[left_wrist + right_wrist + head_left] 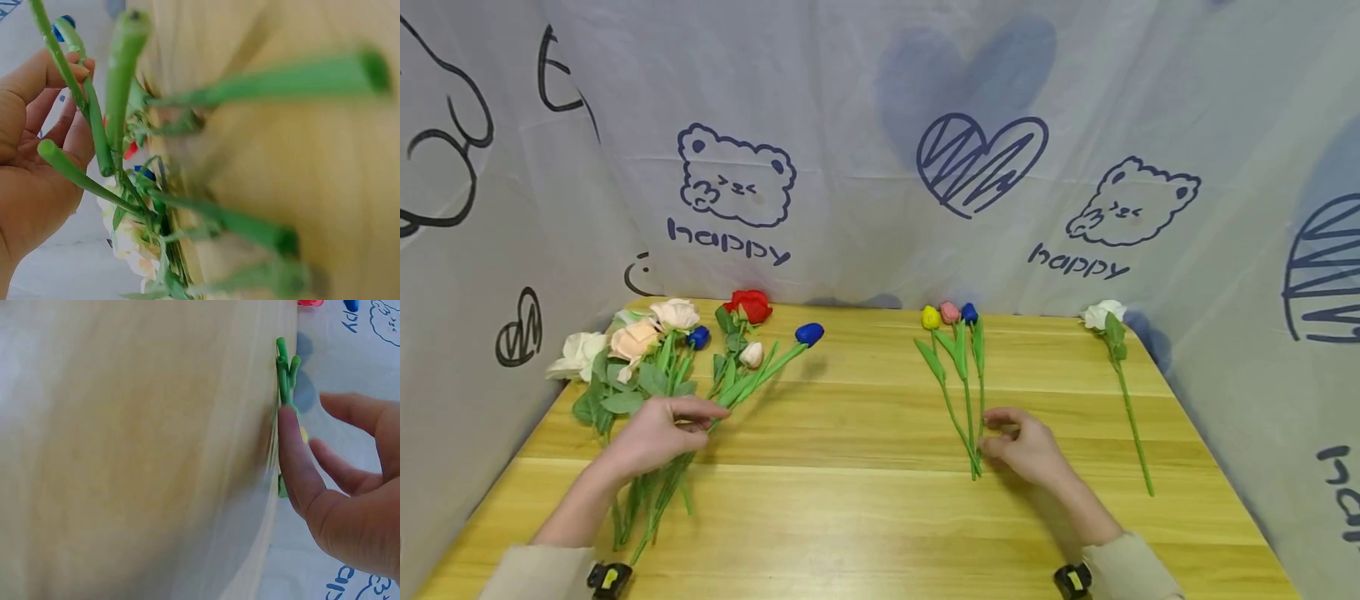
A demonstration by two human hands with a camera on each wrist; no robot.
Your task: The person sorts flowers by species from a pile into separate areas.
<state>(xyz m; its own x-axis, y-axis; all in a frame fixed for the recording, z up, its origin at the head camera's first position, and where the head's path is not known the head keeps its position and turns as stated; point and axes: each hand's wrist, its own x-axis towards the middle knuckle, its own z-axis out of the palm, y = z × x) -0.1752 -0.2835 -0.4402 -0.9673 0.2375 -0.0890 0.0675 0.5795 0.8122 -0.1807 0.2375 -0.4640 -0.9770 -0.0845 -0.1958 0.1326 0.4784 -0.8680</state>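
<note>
My left hand [658, 437] pinches the stem of a blue tulip [809, 334] between thumb and fingers, its bloom raised over the table and pointing right. In the left wrist view, green stem ends [94, 134] run across the fingers. Below that hand lies a pile of flowers, with peach roses [634, 340], a white rose [580, 354] and another blue tulip [697, 337]. My right hand [1026, 446], fingers loosely bent, is beside the crossed stems of a yellow tulip [930, 317], a pink tulip [950, 312] and a blue tulip [969, 313]. Whether it touches them is hard to tell.
A red rose [750, 306] and a small pale bud [751, 355] lie at the pile's right side. One white rose [1103, 314] lies alone at the right on the wooden table [865, 533]. A printed cloth [850, 225] hangs behind and at both sides.
</note>
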